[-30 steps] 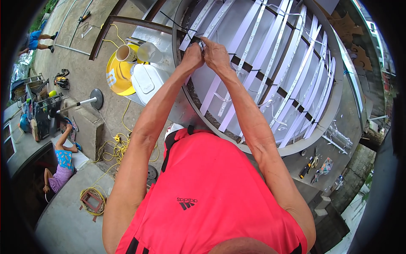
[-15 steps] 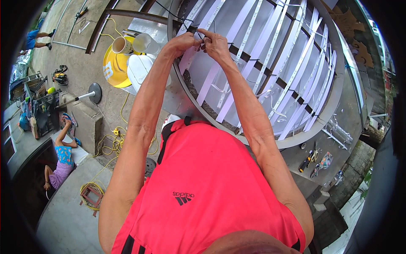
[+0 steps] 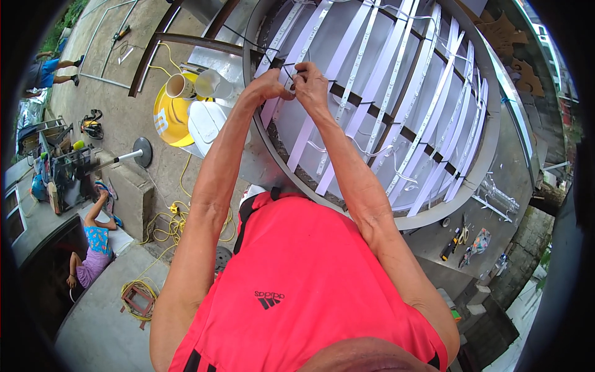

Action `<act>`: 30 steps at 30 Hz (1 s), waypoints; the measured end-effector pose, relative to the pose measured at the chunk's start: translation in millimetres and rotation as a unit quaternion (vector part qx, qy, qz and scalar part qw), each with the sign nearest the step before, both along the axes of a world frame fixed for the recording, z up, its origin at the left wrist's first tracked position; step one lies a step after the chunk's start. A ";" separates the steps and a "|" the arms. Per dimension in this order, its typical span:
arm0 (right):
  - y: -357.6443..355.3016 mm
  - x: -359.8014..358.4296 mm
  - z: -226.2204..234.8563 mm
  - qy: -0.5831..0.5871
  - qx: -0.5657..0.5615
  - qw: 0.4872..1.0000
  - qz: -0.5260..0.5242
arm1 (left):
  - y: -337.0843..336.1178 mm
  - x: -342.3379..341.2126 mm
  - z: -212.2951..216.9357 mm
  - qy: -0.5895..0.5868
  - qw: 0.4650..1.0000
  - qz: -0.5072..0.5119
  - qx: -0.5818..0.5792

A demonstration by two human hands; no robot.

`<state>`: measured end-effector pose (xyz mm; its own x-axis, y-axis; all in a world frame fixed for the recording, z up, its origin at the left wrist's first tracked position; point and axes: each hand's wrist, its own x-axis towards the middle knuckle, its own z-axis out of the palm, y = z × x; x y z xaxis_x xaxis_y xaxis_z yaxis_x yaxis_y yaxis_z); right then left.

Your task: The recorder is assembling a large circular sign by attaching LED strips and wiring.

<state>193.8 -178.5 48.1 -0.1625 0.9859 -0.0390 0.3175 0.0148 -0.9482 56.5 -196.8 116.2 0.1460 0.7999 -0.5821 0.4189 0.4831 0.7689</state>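
Observation:
A large round metal frame (image 3: pixel 396 224) lies ahead of me, with white LED strips (image 3: pixel 348 84) on pale slats across dark crossbars (image 3: pixel 378 111). Thin black cable ties hold strips to the bars, their tails sticking up. At the frame's left part, my left hand (image 3: pixel 270 87) is closed in a pinch by the end of a crossbar. Close beside it, my right hand (image 3: pixel 311 87) is closed too, thumb and fingers together. A thin black cable tie (image 3: pixel 286 69) runs between the fingertips, which partly hide it.
Left of the frame are a yellow disc (image 3: pixel 164 124), a white lidded container (image 3: pixel 206 124) and tubs (image 3: pixel 180 87). Yellow cord (image 3: pixel 170 226) tangles on the ground. Cutters and scissors (image 3: pixel 457 239) lie at right. One person (image 3: pixel 96 248) sits at left; another (image 3: pixel 52 71) stands farther off.
The view has shifted, so the scene sits slightly lower. My right index finger, stretched toward the crossbar before, has drawn back and bent. Both hands stay at the same tie.

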 end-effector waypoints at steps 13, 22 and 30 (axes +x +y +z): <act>16.1 -4.5 13.8 0.035 -0.213 0.976 0.002 | 2.5 -10.4 -34.9 -0.012 0.999 0.025 -0.020; 19.4 -11.4 21.1 -0.056 -0.188 0.980 -0.015 | 3.8 -19.6 -52.2 -0.111 0.992 0.051 -0.033; 13.8 -8.1 18.3 0.062 -0.199 0.978 -0.021 | 5.2 -18.2 -50.7 -0.126 0.983 0.106 -0.080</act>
